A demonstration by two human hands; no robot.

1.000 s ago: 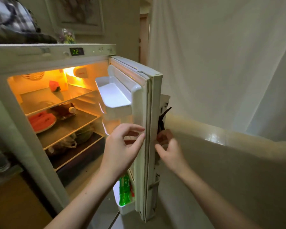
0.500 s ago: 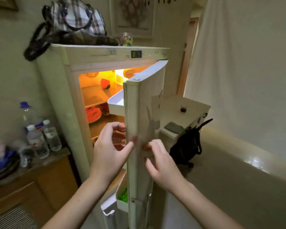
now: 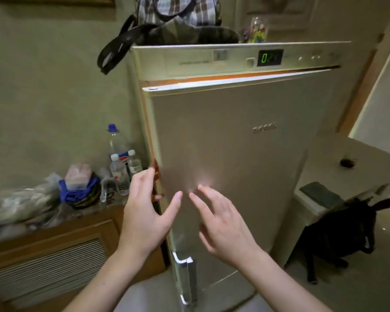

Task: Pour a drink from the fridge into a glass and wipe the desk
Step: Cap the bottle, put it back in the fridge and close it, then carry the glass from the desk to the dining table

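Fridge door [image 3: 230,154] stands barely ajar, left hand [image 3: 144,212] fingers at its edge, right hand [image 3: 223,224] spread before it, neither grip holding anything.

A tall beige fridge [image 3: 234,154] stands directly ahead of the left hand [image 3: 144,212] and right hand [image 3: 225,224]. Its door [image 3: 230,176] is almost closed, with a thin orange-lit gap along the top and the left edge. A green digital display [image 3: 270,58] glows above the door.
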